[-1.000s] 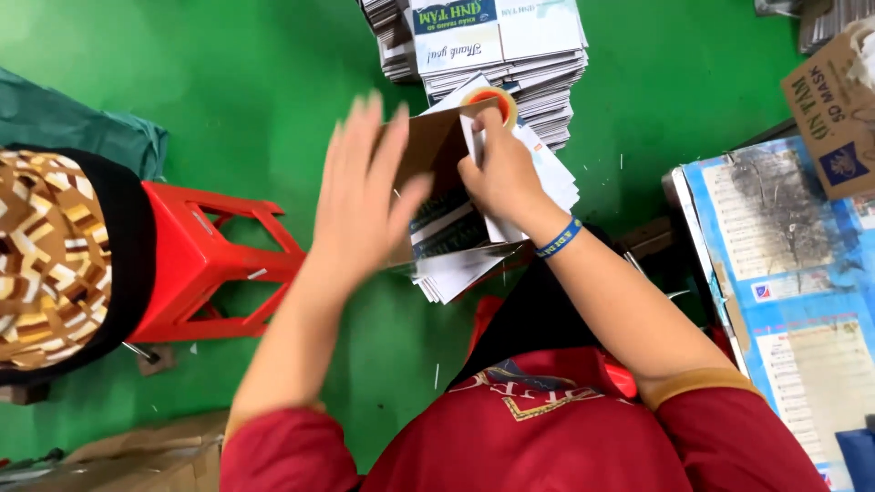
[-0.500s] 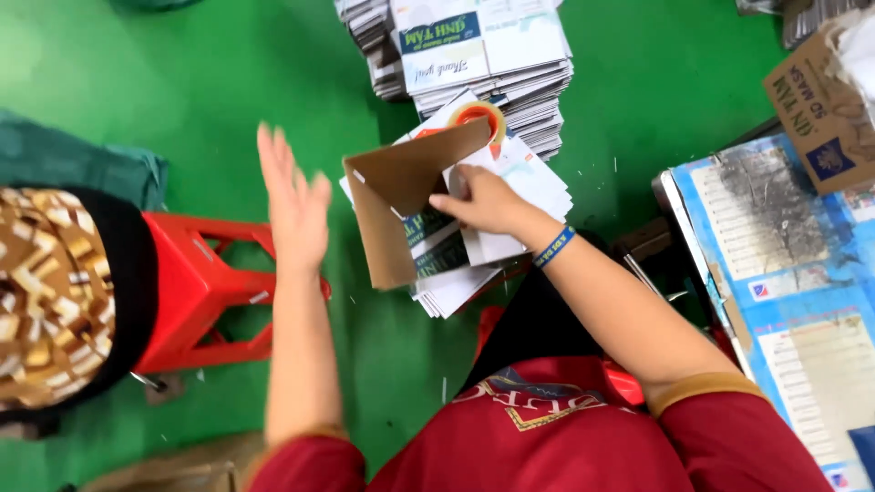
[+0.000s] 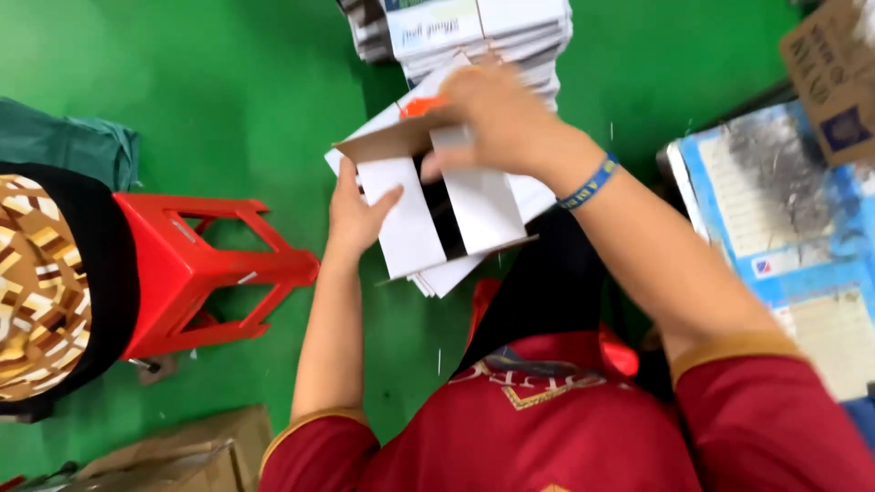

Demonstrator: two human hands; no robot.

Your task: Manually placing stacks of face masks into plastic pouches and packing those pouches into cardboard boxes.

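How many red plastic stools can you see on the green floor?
1. The red stool stands on the green floor at the left, beside the left hand holding the folded carton. Others may be hidden beyond the frame.

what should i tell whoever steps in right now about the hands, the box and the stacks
Left hand: on the left flap of the small carton, thumb pressed on its white side.
Right hand: gripping the carton's top edge from above; blurred, blue wristband on the wrist.
Carton: held over a loose pile of flat cartons on the green floor; its white flaps are closing but a dark gap shows between them.
Further stack of flat cartons lies just beyond. Red stool to the left.
Done: carton opened up from flat. Left: flaps not yet shut; both stacks still flat.
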